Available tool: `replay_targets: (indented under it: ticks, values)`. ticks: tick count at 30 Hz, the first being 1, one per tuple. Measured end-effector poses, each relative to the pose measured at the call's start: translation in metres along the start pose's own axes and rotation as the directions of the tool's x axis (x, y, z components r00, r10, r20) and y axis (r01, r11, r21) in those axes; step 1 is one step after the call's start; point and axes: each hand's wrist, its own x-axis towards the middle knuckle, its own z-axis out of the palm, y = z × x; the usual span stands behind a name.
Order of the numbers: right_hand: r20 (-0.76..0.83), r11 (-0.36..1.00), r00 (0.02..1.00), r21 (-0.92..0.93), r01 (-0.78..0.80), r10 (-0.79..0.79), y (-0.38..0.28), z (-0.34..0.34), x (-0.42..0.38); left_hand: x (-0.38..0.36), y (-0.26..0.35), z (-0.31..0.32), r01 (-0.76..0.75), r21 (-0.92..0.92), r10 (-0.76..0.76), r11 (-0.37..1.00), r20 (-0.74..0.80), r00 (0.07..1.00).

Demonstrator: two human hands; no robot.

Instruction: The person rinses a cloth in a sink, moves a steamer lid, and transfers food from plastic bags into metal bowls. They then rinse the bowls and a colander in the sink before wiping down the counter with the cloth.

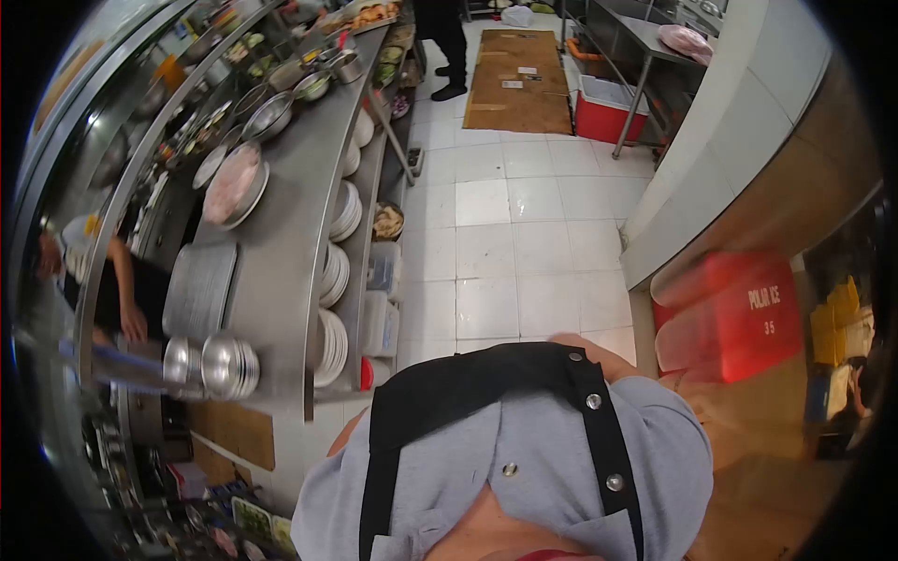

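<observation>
My left hand is out of sight; only a sliver of that arm shows beside my black apron (458, 379). Past the apron's top edge a blurred bit of my right hand or wrist (564, 340) shows, its fingers hidden. What it may hold cannot be seen. To my left runs a steel counter (281, 215) with stacked metal bowls (230, 366), a stack of trays (199, 288) and a bowl of pale pink meat (234, 187). White plates (330, 348) stand stacked on the shelf underneath. At my right is a red ice box (748, 318).
White floor tiles (486, 252) lead ahead to flattened cardboard (517, 79). A person in dark trousers (451, 47) stands near it. Another person's hand (134, 323) is across the counter. A tiled pillar (720, 159) and a red cooler (608, 110) are on the right.
</observation>
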Motion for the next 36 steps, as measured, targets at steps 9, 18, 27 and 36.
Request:
replay_targets:
  ticks: [9,18,27,36]
  values:
    - [-0.089,0.686,0.701,0.326,-0.650,0.707,0.187,0.026,0.033,0.114,0.276,-0.170,-0.196,0.010,0.196,0.981,0.005,0.981]
    - [0.072,0.799,0.861,0.340,-0.497,0.504,0.277,-0.239,0.157,0.214,0.388,-0.216,-0.131,0.021,0.131,0.991,-0.042,0.990]
    - [-0.395,0.857,0.846,0.500,-0.128,0.357,0.345,-0.420,0.308,0.334,0.446,-0.285,0.020,0.165,-0.020,0.986,-0.003,1.000]
    - [0.116,0.655,0.717,0.329,-0.680,0.687,0.483,-0.410,0.239,0.509,0.682,-0.411,-0.248,0.419,0.209,0.873,0.136,0.968]
